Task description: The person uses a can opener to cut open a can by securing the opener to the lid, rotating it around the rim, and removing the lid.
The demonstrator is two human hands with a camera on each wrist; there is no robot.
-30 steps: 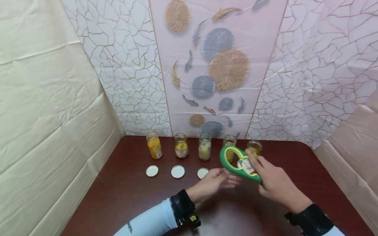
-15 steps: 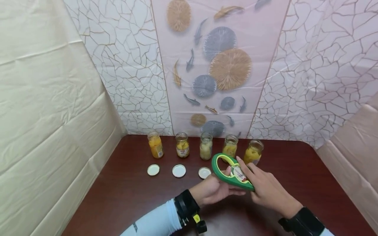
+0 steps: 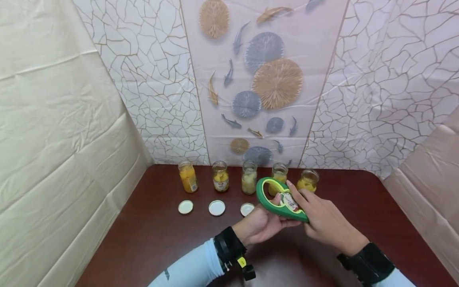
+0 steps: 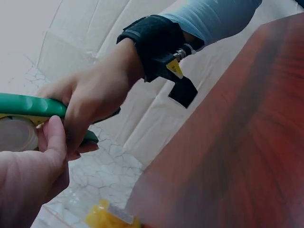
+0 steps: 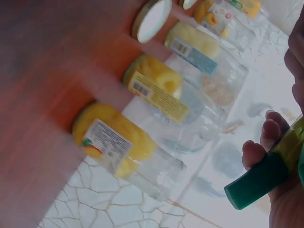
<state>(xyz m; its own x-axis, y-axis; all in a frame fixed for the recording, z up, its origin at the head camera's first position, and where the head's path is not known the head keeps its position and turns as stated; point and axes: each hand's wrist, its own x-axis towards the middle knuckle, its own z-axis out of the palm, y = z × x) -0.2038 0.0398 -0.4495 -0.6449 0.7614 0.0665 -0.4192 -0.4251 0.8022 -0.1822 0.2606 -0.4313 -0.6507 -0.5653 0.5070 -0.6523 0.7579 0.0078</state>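
My right hand grips a green jar opener with a yellow-lined opening, held above the table. A jar lid with a printed top sits in the opener; its pale underside shows in the left wrist view as a round disc. My left hand comes in from the left and pinches at the lid, thumb up through the opening and fingers beneath the opener. In the right wrist view, part of the opener and a few fingertips show at the right edge.
Several lidless glass jars of fruit stand in a row at the table's back edge, from an orange-filled jar to a yellow-filled one. Three lids lie before them: the left, middle and right lid. A patterned cloth hangs behind.
The opener has moved left with my right hand. My left hand has shifted right to meet it, its thumb now inside the opening at the lid. Jars and table lids stay put.
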